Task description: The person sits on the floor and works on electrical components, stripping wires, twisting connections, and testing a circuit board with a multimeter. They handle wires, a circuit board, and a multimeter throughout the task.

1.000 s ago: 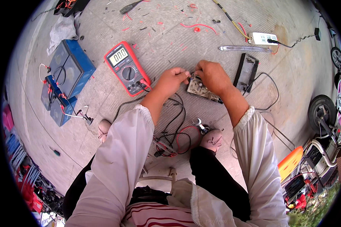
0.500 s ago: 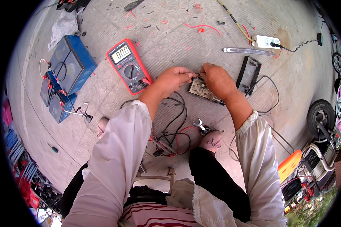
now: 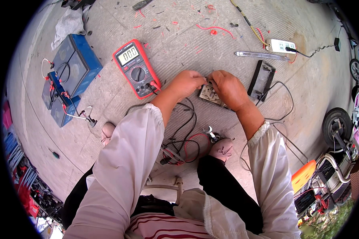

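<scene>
A small open circuit board [image 3: 208, 95], tan with small parts on it, lies on the concrete in front of me. My left hand [image 3: 186, 84] is at its far left corner, thumb and fingers pinched together; what they hold is too small to make out. Over the board's right part bends my right hand [image 3: 229, 88], its fingertips closed close beside the left ones. It covers much of the board and whatever it grips. A black open plastic case half [image 3: 261, 80] lies to the right, with a cable running by it.
To the left stand a red multimeter [image 3: 137, 69] and blue batteries [image 3: 79, 59] with wires. Tangled test leads and cables [image 3: 183, 145] lie between my feet, beside a wrench [image 3: 208, 130]. Far right are a white power strip [image 3: 282, 46] and a clear strip [image 3: 261, 55]; wire scraps litter the floor.
My right hand has shifted slightly toward the left and lower, covering more of the board. My left fingertips have moved a little right, nearer to it.
</scene>
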